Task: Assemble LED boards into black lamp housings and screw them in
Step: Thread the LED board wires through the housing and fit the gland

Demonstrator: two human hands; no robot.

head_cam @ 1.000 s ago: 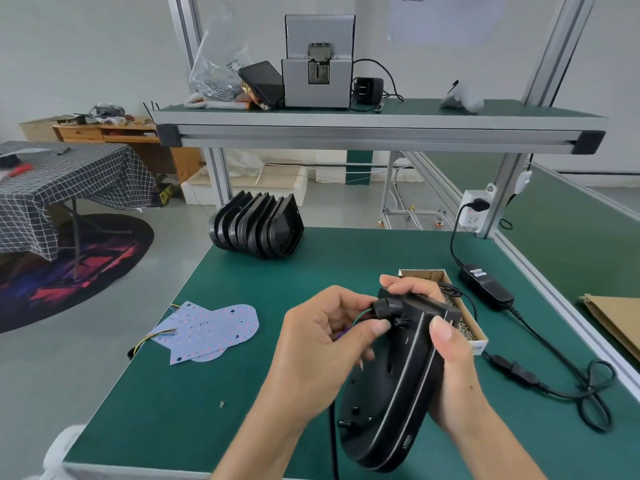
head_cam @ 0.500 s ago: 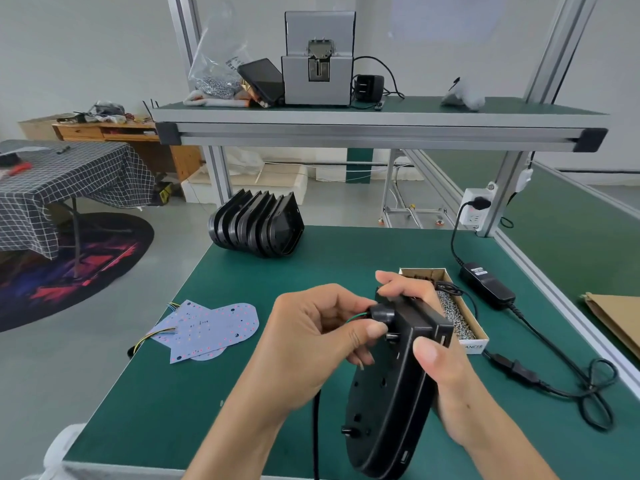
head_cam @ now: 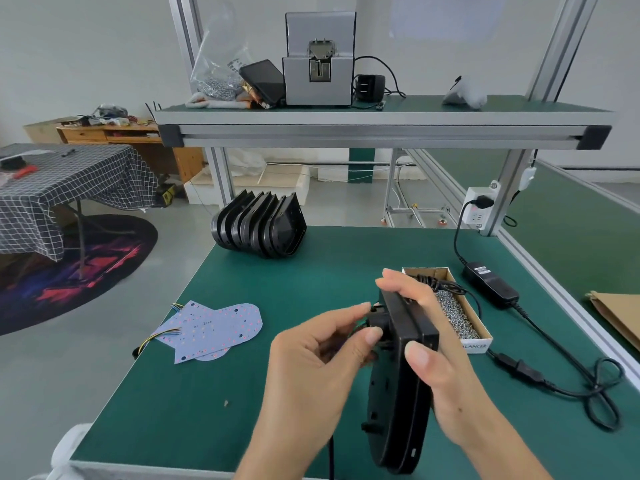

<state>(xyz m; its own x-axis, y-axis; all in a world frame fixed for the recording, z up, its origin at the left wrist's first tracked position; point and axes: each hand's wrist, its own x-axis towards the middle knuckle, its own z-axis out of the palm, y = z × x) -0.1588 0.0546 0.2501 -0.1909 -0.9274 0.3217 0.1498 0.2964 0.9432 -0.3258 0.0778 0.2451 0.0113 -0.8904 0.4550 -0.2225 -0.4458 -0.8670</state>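
Observation:
A black lamp housing point(head_cam: 398, 403) stands on edge above the green table point(head_cam: 277, 375), its narrow rim toward me. My right hand point(head_cam: 436, 368) grips it from the right, thumb on the near rim and fingers over its top. My left hand point(head_cam: 318, 362) pinches a small black fitting point(head_cam: 375, 322) on the housing's left face, where a green wire shows. A black cable hangs below. Loose LED boards point(head_cam: 214, 330) with coloured wires lie flat at the left. A row of empty black housings point(head_cam: 259, 228) stands at the table's far edge.
An open cardboard box of small screws point(head_cam: 453, 313) sits just right of my hands. A black power adapter point(head_cam: 491, 284) and its looping cable run along the right side to a wall socket. An aluminium shelf overhead carries a grey screw feeder point(head_cam: 318, 64).
The housing has turned more edge-on and upright in my right hand. My left hand's fingers have shifted on the fitting, staying pinched on it.

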